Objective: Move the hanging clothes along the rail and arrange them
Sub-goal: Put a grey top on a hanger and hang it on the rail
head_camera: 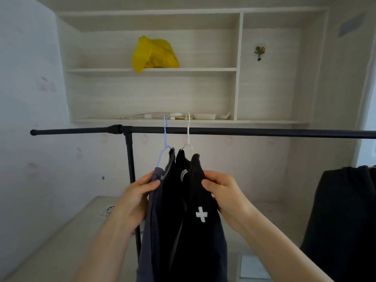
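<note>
A black rail (244, 132) runs across the view at mid height. Two garments hang from it side by side near the middle. A dark grey garment (149, 231) hangs on a blue wire hanger (165, 137). A black garment with a white cross (195, 231) hangs on a pale pink hanger (188, 135). My left hand (136, 198) pinches the shoulder of the grey garment. My right hand (225, 196) grips the shoulder of the black garment. Another black garment (341, 220) hangs at the far right, its hanger out of view.
The rail's upright post (131, 180) stands just left of the clothes. White wall shelves (152, 70) behind hold a yellow bag (154, 53) and small items lower down. A pale bare bed platform (61, 241) lies below.
</note>
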